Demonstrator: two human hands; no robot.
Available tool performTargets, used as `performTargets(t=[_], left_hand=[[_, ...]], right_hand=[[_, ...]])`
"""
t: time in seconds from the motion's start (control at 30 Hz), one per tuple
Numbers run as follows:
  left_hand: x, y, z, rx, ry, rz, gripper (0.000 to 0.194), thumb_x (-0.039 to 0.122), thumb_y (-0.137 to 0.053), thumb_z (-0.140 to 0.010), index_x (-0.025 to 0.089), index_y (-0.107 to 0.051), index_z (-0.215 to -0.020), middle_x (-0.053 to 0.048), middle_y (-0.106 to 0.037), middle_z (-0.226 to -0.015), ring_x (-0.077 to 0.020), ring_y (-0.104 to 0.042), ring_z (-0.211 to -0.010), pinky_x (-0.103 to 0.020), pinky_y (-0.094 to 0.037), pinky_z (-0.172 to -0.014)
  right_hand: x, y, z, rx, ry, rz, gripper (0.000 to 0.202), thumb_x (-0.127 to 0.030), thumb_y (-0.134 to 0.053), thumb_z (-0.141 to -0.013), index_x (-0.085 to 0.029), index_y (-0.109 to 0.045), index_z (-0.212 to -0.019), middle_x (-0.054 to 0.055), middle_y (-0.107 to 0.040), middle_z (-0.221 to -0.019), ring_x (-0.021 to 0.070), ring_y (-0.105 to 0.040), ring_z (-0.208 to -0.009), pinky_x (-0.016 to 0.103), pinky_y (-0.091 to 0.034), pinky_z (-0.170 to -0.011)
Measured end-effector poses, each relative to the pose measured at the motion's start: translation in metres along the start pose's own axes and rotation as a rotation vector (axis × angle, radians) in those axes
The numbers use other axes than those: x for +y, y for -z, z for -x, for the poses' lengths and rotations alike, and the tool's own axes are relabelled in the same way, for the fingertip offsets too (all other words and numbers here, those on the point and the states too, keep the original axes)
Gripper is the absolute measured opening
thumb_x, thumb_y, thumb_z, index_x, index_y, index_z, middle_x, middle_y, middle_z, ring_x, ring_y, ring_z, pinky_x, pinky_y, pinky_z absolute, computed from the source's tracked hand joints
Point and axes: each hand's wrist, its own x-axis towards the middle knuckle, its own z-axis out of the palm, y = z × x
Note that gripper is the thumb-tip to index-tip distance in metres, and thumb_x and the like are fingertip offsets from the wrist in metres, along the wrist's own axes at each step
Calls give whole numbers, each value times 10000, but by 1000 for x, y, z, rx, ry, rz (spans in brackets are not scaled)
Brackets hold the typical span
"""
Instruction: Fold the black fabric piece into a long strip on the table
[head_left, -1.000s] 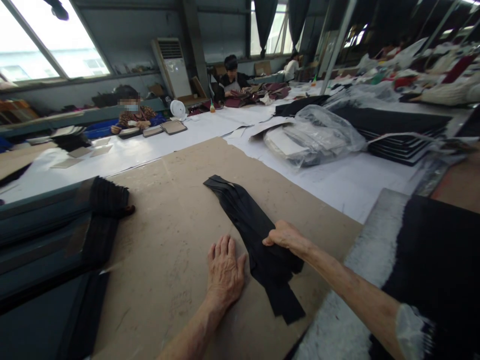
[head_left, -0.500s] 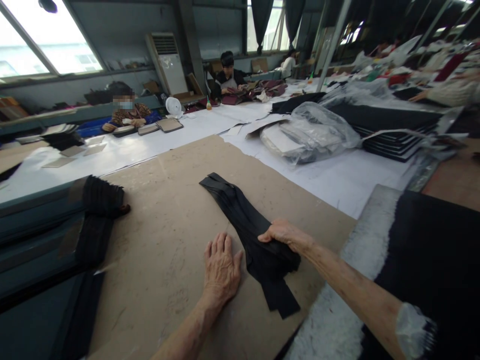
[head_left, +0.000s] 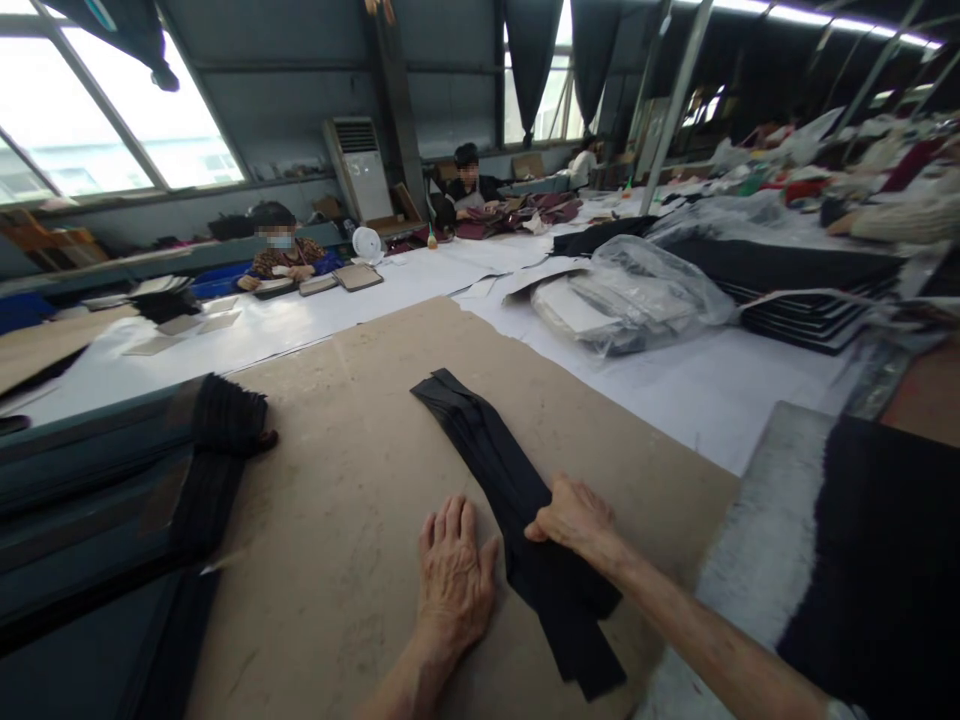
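Presently, the left hand (head_left: pixel 454 580) lies flat, palm down and fingers spread, on the brown cardboard sheet (head_left: pixel 330 480) near its near edge, holding nothing; its thumb side sits just beside the stack of black fabric strips (head_left: pixel 495 470). The right hand (head_left: pixel 574 515) rests on top of that stack with fingers curled and pinched on the strips at the stack's near half. The stack runs diagonally across the middle of the sheet, its far end pointing toward the sheet's far edge and its loose near ends fanning out toward the near right corner.

Along the sheet's left edge lie dark folded bundles (head_left: pixel 112 490). Off the right edge sits a black panel with a pale border (head_left: pixel 862 560). Beyond the far right corner, on the white table cover (head_left: pixel 675 375), is a clear plastic bag of flat pieces (head_left: pixel 630 290). At the far benches, two seated people (head_left: pixel 281 255) work, well apart from the hands.
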Motion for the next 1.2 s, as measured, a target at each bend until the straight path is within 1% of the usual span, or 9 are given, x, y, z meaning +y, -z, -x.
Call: performTargets(t=[0.17, 0.37, 0.53, 0.63, 0.8, 0.87, 0.97, 1.07, 1.2], left_hand=[[1, 0, 1, 15, 20, 37, 386, 295, -399, -950, 131, -452, -1294, -112, -453, -1370, -252, -365, -1282, -476, -264, -1097], [2, 5, 1, 5, 4, 22, 391, 277, -400, -947, 114, -441, -1301, -133, -449, -1368, -262, -365, -1281, -491, -272, -1089], [1, 4, -1, 1, -6, 0, 399, 295, -414, -940, 107, -449, -1290, -144, -467, -1349, -271, -386, -1269, -501, -297, -1077], [1, 4, -1, 0, -2, -9, 399, 286, -430, -933, 101, -454, -1286, -144, -472, -1347, -272, -393, -1266, -499, -310, -1070], [1, 4, -1, -19, 2, -12, 402, 291, -422, -938, 104, -448, -1294, -139, -466, -1354, -269, -383, -1273, -496, -297, -1078], [1, 4, -1, -20, 1, -11, 406, 296, -415, -942, 103, -443, -1297, -138, -460, -1358, -268, -376, -1276, -497, -290, -1081], [1, 5, -2, -24, 1, -12, 401, 297, -413, -941, 97, -451, -1287, -139, -464, -1351, -271, -376, -1274, -496, -292, -1079], [1, 5, -1, -18, -3, -11, 397, 291, -413, -941, 101, -451, -1287, -136, -465, -1350, -271, -378, -1271, -496, -296, -1075], [1, 5, 0, 5, -4, -1, 394, 287, -419, -937, 107, -449, -1287, -136, -464, -1350, -271, -380, -1269, -494, -295, -1076]], right_hand=[[1, 0, -1, -35, 17, -43, 474, -253, -839, -758, -93, -561, -1106, 88, -580, -1041, 262, -550, -1007, 385, -492, -873], [4, 3, 2, 25, 60, -66, 456, -220, -792, -809, -115, -551, -1182, 80, -580, -1065, 255, -535, -1041, 387, -476, -896], [6, 8, 2, 37, 22, -59, 137, -229, -727, -859, -147, -627, -905, 37, -594, -921, 227, -563, -939, 365, -493, -823], [4, 12, 1, 41, 6, -61, 104, -222, -710, -867, -156, -631, -848, 25, -589, -863, 216, -567, -899, 348, -491, -800], [0, 18, 0, 76, 25, -83, 112, -202, -713, -857, -150, -631, -801, 30, -583, -856, 225, -549, -924, 388, -463, -856], [1, 19, -4, 41, 24, -146, 179, -220, -732, -853, -143, -610, -748, 15, -570, -791, 207, -560, -851, 363, -477, -818], [4, 17, -12, -11, 30, -307, 260, -218, -695, -903, -119, -559, -704, -10, -534, -709, 155, -552, -701, 272, -495, -683], [7, 12, -18, -48, 3, -470, 300, -179, -668, -925, -102, -525, -672, -18, -519, -697, 139, -546, -671, 214, -481, -603], [9, 5, -19, -232, -63, -695, 220, -189, -636, -961, -85, -579, -776, 10, -573, -764, 144, -585, -682, 226, -521, -599]])
